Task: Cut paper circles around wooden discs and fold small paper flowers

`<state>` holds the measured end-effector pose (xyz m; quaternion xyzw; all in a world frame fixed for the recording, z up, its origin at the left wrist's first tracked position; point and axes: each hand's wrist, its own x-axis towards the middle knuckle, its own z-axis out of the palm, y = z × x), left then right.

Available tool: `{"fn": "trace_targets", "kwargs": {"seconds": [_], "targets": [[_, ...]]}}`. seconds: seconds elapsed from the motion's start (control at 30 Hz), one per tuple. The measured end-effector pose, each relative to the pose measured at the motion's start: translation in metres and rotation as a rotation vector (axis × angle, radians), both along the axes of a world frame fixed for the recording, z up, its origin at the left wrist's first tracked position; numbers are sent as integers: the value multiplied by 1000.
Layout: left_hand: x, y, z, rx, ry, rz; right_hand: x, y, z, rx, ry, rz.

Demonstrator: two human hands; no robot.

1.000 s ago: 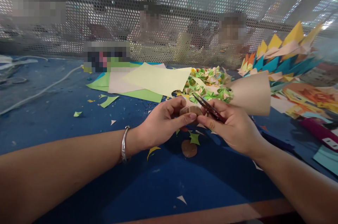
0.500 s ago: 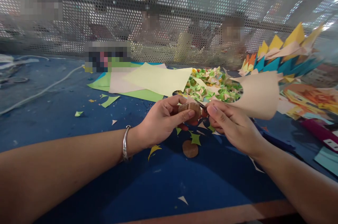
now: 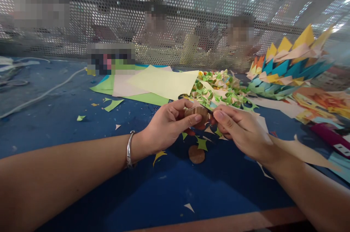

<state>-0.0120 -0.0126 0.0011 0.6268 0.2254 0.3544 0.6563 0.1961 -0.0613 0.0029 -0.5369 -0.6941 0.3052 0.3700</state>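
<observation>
My left hand [image 3: 166,126], with a silver bangle on its wrist, pinches a small round brown paper piece [image 3: 197,112] between thumb and forefinger. My right hand [image 3: 240,130] is closed right beside it, fingertips touching the piece. Only a bit of the red scissors [image 3: 210,118] it grips shows between the two hands. A tan paper offcut [image 3: 303,151] lies flat beside my right forearm. Below the hands a brown paper disc [image 3: 196,154] rests on the blue table [image 3: 82,126].
Pale yellow and green sheets [image 3: 161,82] lie behind the hands, next to a heap of small folded paper pieces [image 3: 221,89]. A spiky folded paper stack [image 3: 290,68] and coloured papers fill the right side. Paper scraps dot the table. People sit beyond a perforated screen [image 3: 175,16].
The large tan sheet that stood curled behind my right hand has dropped off and now lies by my right forearm. The scissors, earlier plainly visible, are now mostly hidden by my fingers.
</observation>
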Motion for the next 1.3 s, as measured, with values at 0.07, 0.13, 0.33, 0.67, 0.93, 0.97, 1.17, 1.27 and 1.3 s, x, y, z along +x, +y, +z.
{"fn": "trace_targets", "kwargs": {"seconds": [0.07,0.13,0.33,0.67,0.93,0.97,1.17,1.27,1.3], "targets": [[0,0,0,0,-6,-8,-1,0,1,16,-33,-15],[0,0,0,2,-10,-13,-1,-1,1,26,-57,-25],[0,0,0,-6,-7,-4,-3,-3,4,56,-119,-40],[-2,1,1,27,37,25,1,-2,4,110,-180,-49],[-2,3,0,47,57,34,1,-3,9,127,-202,-40],[-2,3,0,57,61,39,1,-3,9,128,-208,-42],[-3,5,-2,95,117,60,2,-2,9,124,-225,-48],[-3,5,-2,86,106,50,3,-2,9,128,-231,-43],[-3,5,-2,80,97,49,3,-2,9,131,-237,-42]]}}
